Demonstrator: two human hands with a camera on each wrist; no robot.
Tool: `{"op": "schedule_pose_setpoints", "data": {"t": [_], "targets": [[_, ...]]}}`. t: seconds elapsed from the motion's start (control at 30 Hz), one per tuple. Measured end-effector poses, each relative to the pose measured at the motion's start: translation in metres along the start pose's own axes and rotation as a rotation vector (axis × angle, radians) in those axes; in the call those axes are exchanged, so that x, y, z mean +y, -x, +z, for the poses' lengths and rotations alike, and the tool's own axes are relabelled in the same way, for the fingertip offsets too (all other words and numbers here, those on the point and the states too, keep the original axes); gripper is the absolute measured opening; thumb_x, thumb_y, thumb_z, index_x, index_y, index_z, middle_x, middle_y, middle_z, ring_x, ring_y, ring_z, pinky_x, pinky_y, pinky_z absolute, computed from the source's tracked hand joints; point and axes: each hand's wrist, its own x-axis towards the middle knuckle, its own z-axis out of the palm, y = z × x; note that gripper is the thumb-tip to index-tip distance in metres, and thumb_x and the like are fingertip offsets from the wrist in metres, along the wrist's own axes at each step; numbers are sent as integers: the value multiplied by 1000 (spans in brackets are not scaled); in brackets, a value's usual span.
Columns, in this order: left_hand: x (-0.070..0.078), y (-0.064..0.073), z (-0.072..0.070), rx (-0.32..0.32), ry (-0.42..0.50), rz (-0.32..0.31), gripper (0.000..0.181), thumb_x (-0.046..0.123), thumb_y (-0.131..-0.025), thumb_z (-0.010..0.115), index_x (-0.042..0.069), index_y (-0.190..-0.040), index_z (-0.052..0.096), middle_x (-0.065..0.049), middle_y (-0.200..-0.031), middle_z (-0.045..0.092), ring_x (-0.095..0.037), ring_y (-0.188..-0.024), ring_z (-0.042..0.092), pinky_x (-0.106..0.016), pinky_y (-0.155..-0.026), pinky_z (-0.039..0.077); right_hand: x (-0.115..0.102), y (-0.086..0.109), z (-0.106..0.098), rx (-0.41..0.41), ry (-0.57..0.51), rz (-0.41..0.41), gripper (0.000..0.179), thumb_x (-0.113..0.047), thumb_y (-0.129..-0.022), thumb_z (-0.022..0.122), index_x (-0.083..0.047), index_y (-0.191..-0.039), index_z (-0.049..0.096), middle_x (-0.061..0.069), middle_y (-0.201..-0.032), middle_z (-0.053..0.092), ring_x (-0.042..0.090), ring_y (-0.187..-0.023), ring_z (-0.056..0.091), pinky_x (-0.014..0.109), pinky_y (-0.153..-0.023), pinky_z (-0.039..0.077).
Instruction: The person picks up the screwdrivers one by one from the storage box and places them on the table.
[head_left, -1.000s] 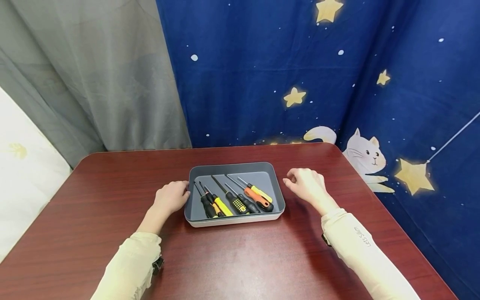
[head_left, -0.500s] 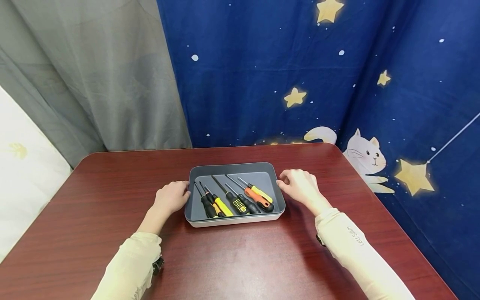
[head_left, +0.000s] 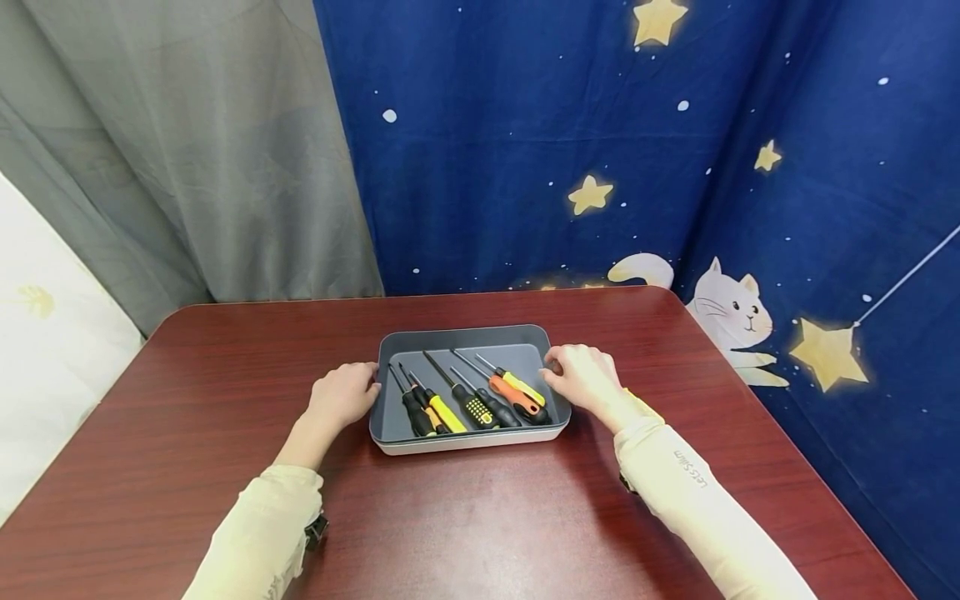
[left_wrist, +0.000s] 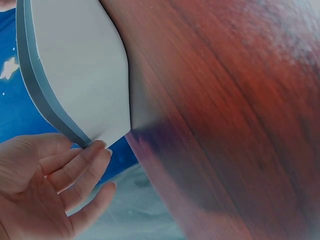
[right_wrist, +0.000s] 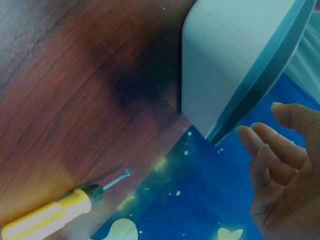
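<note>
In the head view, a gray-and-white tray of screwdrivers sits toward the table's far edge. Left wrist: the left hand pinches the tray's rim. Right wrist: the right hand — half open, holding nothing — is just beside the rim; a yellow-handled screwdriver lies on the table.

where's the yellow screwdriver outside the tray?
The yellow screwdriver lies on the table right of the tray: lower left in right wrist view, mostly hidden by the right forearm in head view.
</note>
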Motion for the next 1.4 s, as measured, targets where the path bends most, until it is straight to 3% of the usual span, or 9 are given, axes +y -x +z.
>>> {"op": "schedule_pose_setpoints", "data": {"t": [0.8, 1.17, 1.4], "targets": [[-2, -1, 1, 2, -3, -3, 30, 12, -83, 56, 0, -110, 59, -19, -100, 60, -36, -83, 57, -52, -63, 44, -9, -5, 21, -52, 70, -20, 19, -28, -76, 65, -15, -91, 67, -5, -70, 57, 14, -61, 52, 32, -48, 40], [-3, -1, 1, 4, 1, -1, 30, 12, -83, 56, 0, -110, 60, -18, -99, 60, -35, -82, 57, -51, -62, 44, -13, -9, 29, -8, 126, -76, 13, -23, -74, 64, -15, -84, 68, -1, -76, 63, 20, -65, 58, 39, -48, 42], [-2, -1, 0, -5, 3, -3, 31, 13, -83, 56, -1, -111, 59, -19, -102, 59, -36, -84, 57, -52, -63, 44, -15, -8, 35, -15, 126, -89, 5, -21, -74, 63, -17, -75, 66, -4, -68, 60, 18, -59, 55, 37, -45, 39]]}}
